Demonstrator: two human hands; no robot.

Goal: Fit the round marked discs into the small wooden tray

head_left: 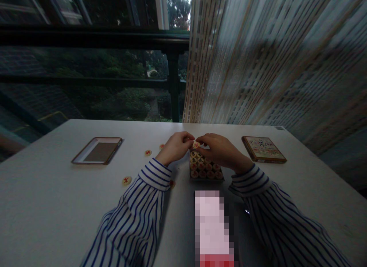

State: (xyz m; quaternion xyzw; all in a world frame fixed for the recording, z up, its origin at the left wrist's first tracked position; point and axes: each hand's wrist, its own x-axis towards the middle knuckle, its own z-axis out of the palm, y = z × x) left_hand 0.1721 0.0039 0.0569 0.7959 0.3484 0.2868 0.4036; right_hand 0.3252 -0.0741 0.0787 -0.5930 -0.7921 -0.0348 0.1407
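A round wooden Chinese chess piece (pixel 196 145) with a red character is pinched at the fingertips, above the far edge of a box. My right hand (pixel 222 149) has its thumb and forefinger closed round it. From the other side, the closed fingertips of my left hand (pixel 178 145) meet the piece. Below sits the open box (pixel 207 179), filled with rows of similar pieces (pixel 202 166) marked in red or black. My right hand hides the box's far right part. Loose pieces lie left of it: one with a red cross (pixel 126 180), another red-marked one (pixel 148 153).
One loose disc (pixel 162 146) is partly behind my left hand, another (pixel 172 184) beside my left cuff. A shallow tray-like lid (pixel 99 151) lies at the left, a flat decorated box (pixel 263 148) at the right. A blurred-out phone-like object (pixel 213 225) lies in front on the white table (pixel 94 205).
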